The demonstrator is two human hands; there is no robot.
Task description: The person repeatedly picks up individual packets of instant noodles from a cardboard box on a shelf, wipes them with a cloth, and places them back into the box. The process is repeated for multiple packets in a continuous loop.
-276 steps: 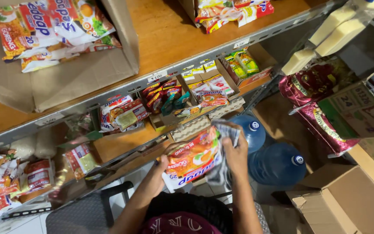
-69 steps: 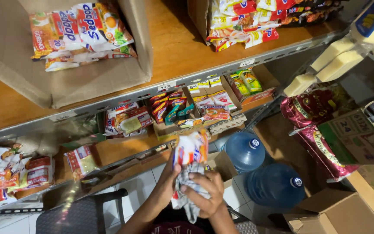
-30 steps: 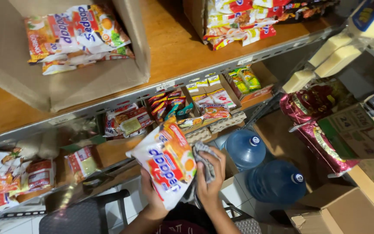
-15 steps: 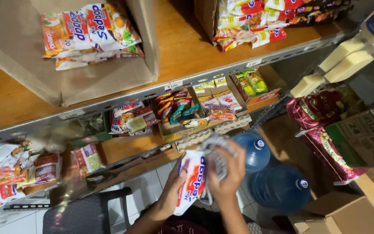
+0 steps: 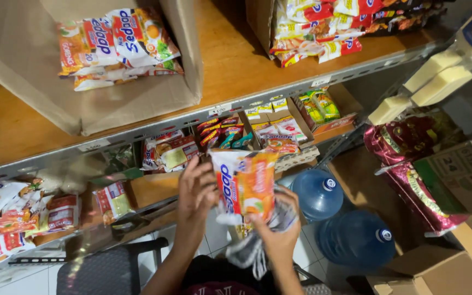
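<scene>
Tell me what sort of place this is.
Probably a small shop's stockroom or storage corner. Wooden shelves on metal rails hold cardboard boxes of noodle packets, and big blue water jugs stand on the tiled floor. The person's left hand and right hand hold another packet.

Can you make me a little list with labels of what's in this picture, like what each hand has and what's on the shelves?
Left hand: touches the noodle packet, fingers on its left edge
Right hand: holds the packet from below, along with a grey cloth
Top shelf: cardboard box with more noodle packets
Middle shelf: small snack packs
Floor: two blue water jugs
Bottom left: dark chair
</scene>
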